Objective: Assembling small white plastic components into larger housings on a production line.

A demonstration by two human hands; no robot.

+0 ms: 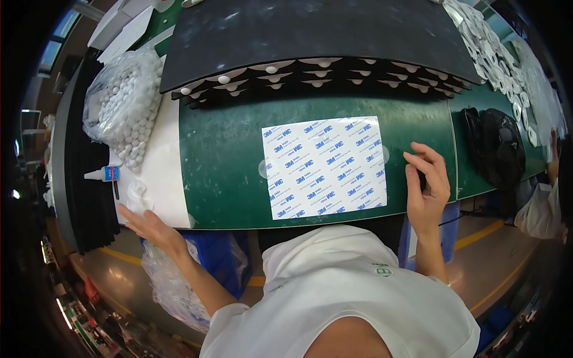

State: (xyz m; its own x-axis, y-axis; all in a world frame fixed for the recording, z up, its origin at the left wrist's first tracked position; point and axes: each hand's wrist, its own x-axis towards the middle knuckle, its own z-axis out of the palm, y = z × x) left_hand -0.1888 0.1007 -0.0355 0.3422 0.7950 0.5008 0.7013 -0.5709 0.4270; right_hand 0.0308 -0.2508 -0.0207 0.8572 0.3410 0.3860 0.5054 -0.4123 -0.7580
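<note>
A white square sheet with a repeated blue print (322,170) lies flat on the green tabletop (224,161) in front of me. Round clear discs (262,169) show at its left and right edges. My right hand (428,188) hovers just right of the sheet, fingers bent and parted from the thumb, with nothing seen between them. At the table's front left, my left hand (154,230) has its fingers stretched out and holds nothing. Nearest to it are a crumpled white tissue (138,194) and a small glue bottle with a blue label (110,173).
Black layered panels (316,36) with white balls along their edge span the far side. A clear bag of white balls (122,98) sits at left. White looped parts (495,59) and a black pouch (501,146) lie at right. Blue bins (221,259) stand below the table edge.
</note>
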